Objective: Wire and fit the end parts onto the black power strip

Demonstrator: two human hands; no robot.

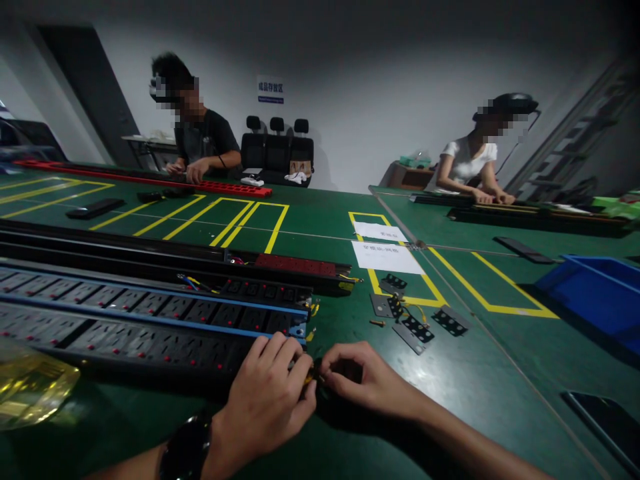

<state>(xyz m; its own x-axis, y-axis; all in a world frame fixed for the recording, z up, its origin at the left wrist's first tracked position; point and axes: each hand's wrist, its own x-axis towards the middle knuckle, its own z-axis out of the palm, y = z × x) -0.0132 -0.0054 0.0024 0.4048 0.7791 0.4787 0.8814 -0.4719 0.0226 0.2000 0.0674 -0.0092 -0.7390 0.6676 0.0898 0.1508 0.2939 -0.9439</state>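
A long black power strip (170, 353) with several sockets and small red lights lies nearest me. My left hand (273, 383), a black watch on its wrist, is closed over the right end of this strip. Just right of that end, my right hand (373, 380) pinches with thumb and index finger. What sits between those fingertips is too small and dark to make out; a bit of yellow shows beside my left fingers. Behind lie more strips, one blue-edged (200, 310) and one with a dark red section (295, 265), yellow wires at their ends.
Black metal plates (415, 332) and a screw (377, 323) lie right of the strips, near paper sheets (387, 257). A blue bin (595, 293) and a phone (605, 423) are at right, a yellow-wrapped bundle (35, 390) at left. Two people work across the table.
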